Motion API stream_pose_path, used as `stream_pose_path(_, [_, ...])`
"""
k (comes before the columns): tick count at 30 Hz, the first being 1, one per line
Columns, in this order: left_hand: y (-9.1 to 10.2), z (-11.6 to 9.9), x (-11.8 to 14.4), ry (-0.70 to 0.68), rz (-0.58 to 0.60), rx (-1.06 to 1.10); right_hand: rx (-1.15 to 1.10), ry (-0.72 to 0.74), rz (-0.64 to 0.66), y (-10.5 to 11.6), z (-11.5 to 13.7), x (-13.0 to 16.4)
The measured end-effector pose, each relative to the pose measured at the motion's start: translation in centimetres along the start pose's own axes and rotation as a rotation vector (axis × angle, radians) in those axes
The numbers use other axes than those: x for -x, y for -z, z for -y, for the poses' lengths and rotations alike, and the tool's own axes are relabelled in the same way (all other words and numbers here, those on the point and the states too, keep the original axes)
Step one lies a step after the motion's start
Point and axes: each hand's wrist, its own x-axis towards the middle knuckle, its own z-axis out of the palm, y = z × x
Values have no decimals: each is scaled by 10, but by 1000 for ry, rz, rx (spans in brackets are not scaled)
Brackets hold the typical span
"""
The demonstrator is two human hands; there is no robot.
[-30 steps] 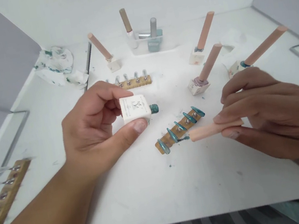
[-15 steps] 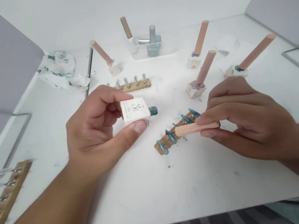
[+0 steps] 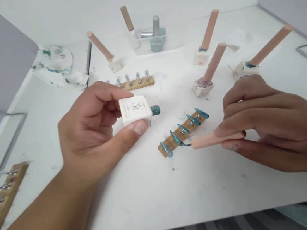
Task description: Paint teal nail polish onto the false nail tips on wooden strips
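Observation:
My left hand (image 3: pixel 94 129) grips a white square nail polish bottle (image 3: pixel 135 110), tipped on its side, its open neck coated in green and facing right. Between the thumb and fingers of my right hand (image 3: pixel 273 126) is a nail polish brush (image 3: pixel 207 141) with a long pink cap handle. Its dark bristle tip meets the lower end of a teal false nail (image 3: pixel 176 137). Several such nails sit on metal pegs along a wooden holder (image 3: pixel 169 141), which lies slanted on the white table between my hands.
Pink-capped bottles stand at the back left (image 3: pixel 114 63) and right (image 3: pixel 203 86). A clear tray (image 3: pixel 171 45) holds more bottles. Other nail holders lie behind my left hand (image 3: pixel 144 81) and at far left (image 3: pixel 12 205). Stained tissues (image 3: pixel 56 64) lie in the left corner.
My right hand has drawn the brush right and slightly down, from across the nail holder to the lower end of one nail. My left hand with the bottle has shifted slightly left and up.

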Motion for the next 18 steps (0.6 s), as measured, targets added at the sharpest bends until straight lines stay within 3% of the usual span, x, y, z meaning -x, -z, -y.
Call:
stream_pose_path(7, [0,1,-1,-18,6,-11,32,51,-41,3,-1,-3])
stream_pose_path(18, [0,-2,-1,-12,3,4,116,12,-89,-11,10,-4])
